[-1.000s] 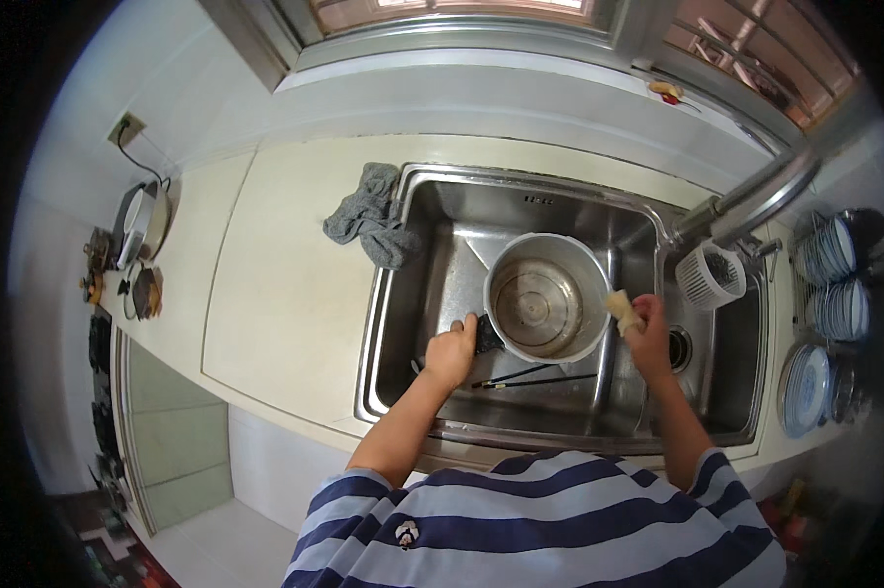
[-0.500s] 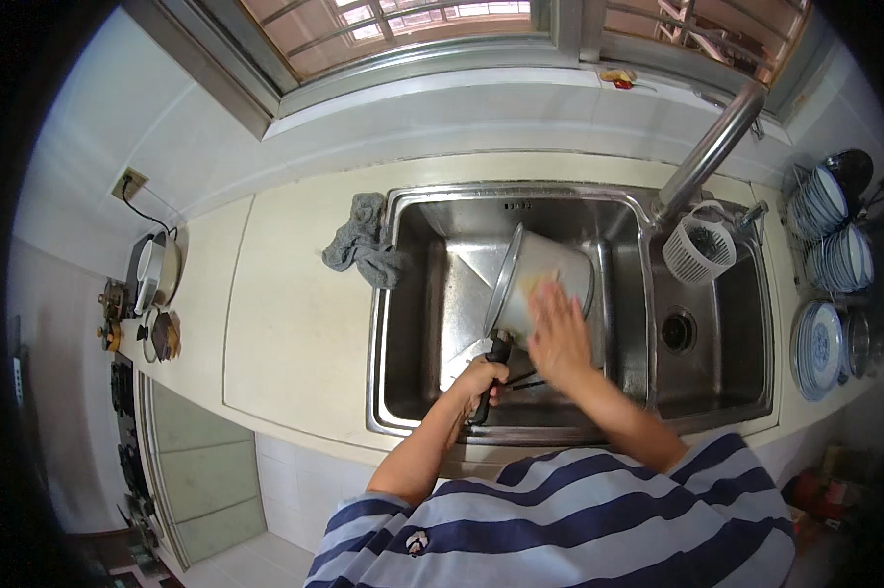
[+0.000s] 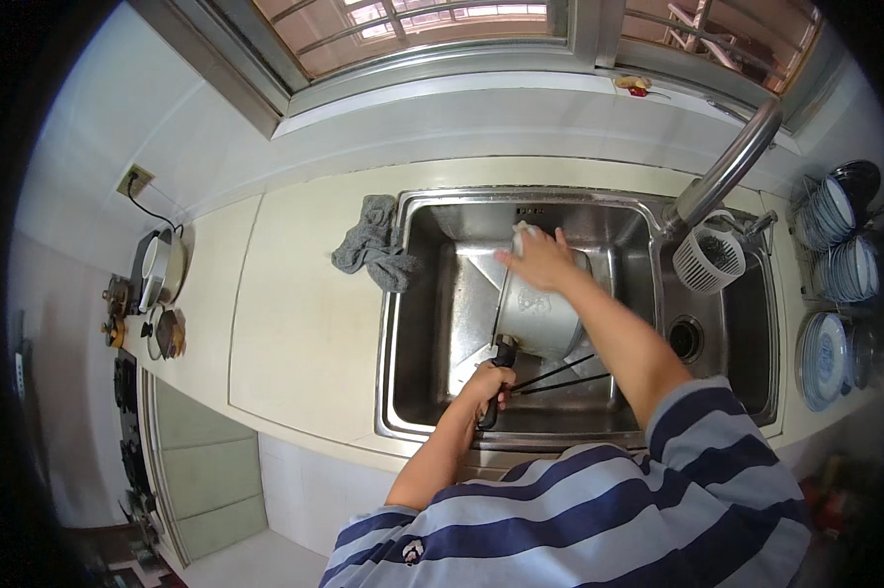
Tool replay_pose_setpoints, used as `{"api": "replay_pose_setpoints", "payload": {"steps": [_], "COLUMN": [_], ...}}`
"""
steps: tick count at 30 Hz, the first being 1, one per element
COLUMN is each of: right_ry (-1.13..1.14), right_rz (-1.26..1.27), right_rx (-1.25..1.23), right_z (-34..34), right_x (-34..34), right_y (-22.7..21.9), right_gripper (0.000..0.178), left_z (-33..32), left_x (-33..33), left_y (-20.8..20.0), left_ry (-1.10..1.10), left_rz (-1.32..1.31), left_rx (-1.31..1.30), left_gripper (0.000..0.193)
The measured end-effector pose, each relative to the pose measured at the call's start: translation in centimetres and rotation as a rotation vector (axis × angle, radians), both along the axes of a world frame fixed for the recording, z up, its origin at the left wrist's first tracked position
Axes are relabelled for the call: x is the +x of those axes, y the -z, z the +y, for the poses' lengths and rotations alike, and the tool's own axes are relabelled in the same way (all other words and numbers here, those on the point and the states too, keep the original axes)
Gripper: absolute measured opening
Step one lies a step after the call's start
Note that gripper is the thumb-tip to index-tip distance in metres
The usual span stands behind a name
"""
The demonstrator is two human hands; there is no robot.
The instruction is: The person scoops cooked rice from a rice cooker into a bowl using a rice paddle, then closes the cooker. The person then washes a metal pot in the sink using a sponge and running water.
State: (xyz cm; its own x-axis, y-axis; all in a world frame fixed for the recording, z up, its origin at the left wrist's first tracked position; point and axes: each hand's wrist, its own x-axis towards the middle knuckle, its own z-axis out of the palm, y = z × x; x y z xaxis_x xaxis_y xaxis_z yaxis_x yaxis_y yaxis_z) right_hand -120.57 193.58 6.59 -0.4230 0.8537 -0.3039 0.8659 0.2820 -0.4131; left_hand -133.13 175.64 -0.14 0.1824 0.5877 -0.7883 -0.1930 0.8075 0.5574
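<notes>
A grey metal saucepan (image 3: 538, 318) lies tipped on its side in the large sink basin, its rim facing left and its outer wall toward the right. My left hand (image 3: 491, 384) is closed around its black handle (image 3: 504, 351) near the front. On the far part of the pan's wall, my right hand (image 3: 542, 261) presses with its fingers partly spread. Something pale, like a sponge or cloth pad (image 3: 520, 229), shows at those fingertips, mostly covered. Suds-like marks streak the wall below the hand. A pair of dark chopsticks (image 3: 566, 372) lies beneath the pan.
A grey cloth (image 3: 371, 245) hangs over the sink's left edge. The faucet (image 3: 731, 162) rises between the basins, with a white strainer basket (image 3: 709, 260) in the small basin (image 3: 721, 353). Dishes (image 3: 834, 269) are racked at far right; a pan (image 3: 163, 265) stands far left.
My right hand has slid away from me along the pan's wall to its far part, uncovering the nearer wall and more of the chopsticks. My left hand keeps its hold on the handle.
</notes>
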Motion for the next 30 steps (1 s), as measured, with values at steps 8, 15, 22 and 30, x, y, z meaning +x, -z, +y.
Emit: {"api": "replay_pose_setpoints", "payload": {"steps": [8, 15, 22, 30], "right_ry": [-0.11, 0.27, -0.002, -0.005], "right_rz": [-0.11, 0.05, -0.101, -0.044], "right_rx": [0.285, -0.03, 0.301, 0.27], "right_z": [-14.4, -2.2, -12.1, -9.4], "right_x": [1.1, 5.9, 4.8, 0.8], "right_y": [2.2, 2.3, 0.8, 2.0], "right_gripper": [0.087, 0.066, 0.09, 0.093], "left_z": [-0.6, -1.6, -1.5, -1.8], "left_x": [0.4, -0.2, -1.2, 0.5], "left_y": [-0.4, 0.4, -0.3, -0.8], "left_ry": [-0.033, -0.038, -0.012, 0.17], "left_rz": [-0.138, -0.242, -0.198, 0.033], "left_rx": [-0.043, -0.115, -0.16, 0.008], "left_gripper": [0.008, 0.009, 0.014, 0.011]}}
